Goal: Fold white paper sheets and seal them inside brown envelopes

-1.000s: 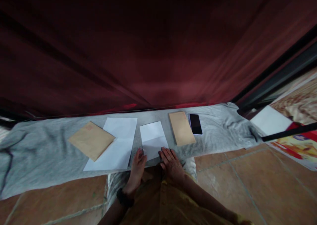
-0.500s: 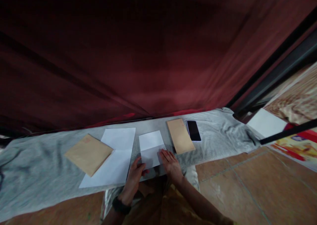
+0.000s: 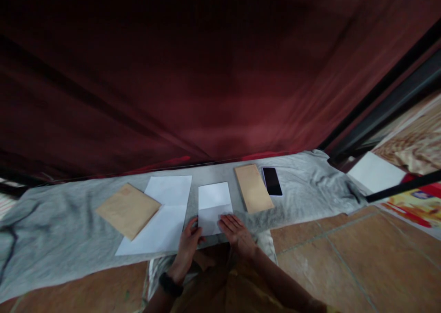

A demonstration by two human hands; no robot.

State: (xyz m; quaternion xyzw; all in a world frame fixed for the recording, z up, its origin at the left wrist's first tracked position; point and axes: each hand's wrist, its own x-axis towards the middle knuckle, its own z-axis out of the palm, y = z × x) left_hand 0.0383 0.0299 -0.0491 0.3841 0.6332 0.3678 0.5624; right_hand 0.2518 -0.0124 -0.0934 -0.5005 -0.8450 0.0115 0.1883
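A small white sheet (image 3: 213,203) with a crease across its middle lies on the grey cloth (image 3: 62,230) right in front of me. My left hand (image 3: 189,246) grips its near left corner, thumb on top and fingers curled. My right hand (image 3: 237,232) lies flat with fingers stretched out on the sheet's near right edge. A dark band circles my left wrist.
A larger white sheet (image 3: 161,214) lies to the left, partly under a brown envelope (image 3: 128,209). Right of the small sheet are a second brown envelope (image 3: 253,187) and a dark phone (image 3: 272,181). A dark red curtain (image 3: 206,74) hangs behind. Tiled floor (image 3: 344,258) spreads to the right.
My left hand has shifted from resting beside the sheet to pinching its near corner. My right hand has slid slightly along the near edge. The view has tilted a little.
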